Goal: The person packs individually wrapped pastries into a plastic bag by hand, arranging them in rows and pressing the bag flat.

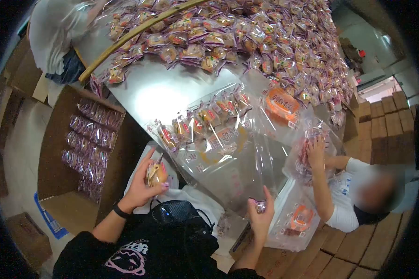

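Observation:
My left hand (138, 189) is closed round a wrapped pastry (158, 175), a round bun in clear film, near the table's front edge. In my right hand (262, 218) is a small purple-edged packet (260, 205); what is inside it is hard to make out. Between and beyond my hands lies a large clear plastic bag (237, 179) with orange printing. A row of wrapped pastries (209, 117) rests at the far end of this bag; I cannot tell whether they are inside or on top.
A heap of wrapped pastries (284, 42) covers the table's far side, with a wooden strip (139, 37) along its left edge. An open carton (56, 153) with packed rows stands left. At right, a co-worker's hand (317, 151) touches another filled bag. Cartons (381, 123) are stacked behind.

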Available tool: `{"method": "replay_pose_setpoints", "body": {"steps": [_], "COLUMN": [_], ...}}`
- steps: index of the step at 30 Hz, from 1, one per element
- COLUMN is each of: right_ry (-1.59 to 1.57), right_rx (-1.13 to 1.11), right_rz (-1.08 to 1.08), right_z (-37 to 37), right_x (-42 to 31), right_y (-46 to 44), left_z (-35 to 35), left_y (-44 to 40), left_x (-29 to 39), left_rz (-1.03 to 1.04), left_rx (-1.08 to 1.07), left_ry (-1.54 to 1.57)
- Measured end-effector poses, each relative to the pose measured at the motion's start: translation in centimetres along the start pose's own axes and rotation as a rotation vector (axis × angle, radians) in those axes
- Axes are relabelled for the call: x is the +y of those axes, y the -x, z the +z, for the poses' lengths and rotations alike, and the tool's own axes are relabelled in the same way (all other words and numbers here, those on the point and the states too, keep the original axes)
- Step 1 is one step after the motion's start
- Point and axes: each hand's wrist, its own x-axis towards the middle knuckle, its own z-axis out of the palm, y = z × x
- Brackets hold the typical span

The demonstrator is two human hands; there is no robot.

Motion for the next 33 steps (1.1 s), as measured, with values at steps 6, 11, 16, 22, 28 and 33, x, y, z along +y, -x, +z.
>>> {"method": "replay_pose_setpoints", "body": {"steps": [6, 11, 16, 22, 28, 33], "right_ry": [0.142, 0.268, 0.407, 0.265, 0.099, -0.058], "right_rx": [-0.231, -0.359, -0.408, -0.570, -0.313, -0.257], "right_rz": [-0.184, -0.110, -0.199, -0.164, -0.295, -0.107], "right_z": [2.2, 4.4, 5.3, 6.8, 9.4, 11.6], "right_x": [-1.6, -3.4, -2.8, -6.6, -7.8, -8.6], "right_y": [0.1, 0.1, 1.5, 1.9, 0.4, -0.9], "left_z": [0.6, 0.0, -1.6, -4.5, -5.6, -4.4], "left_y": [-3.2, -5.5, -8.9, -15.5, -16.1, -16.3], "left_x": [-0.7, -0.9, 2.1, 4.4, 5.6, 4.3], "left_rz": [0.016, -0.007, -0.034, -0.067, 0.246, 0.480], "left_rx": [-0.044, -0.038, -0.106, -0.001, 0.352, 0.446], "left_ry": [-0.018, 0.022, 0.079, 0.223, -0.292, -0.970]}}
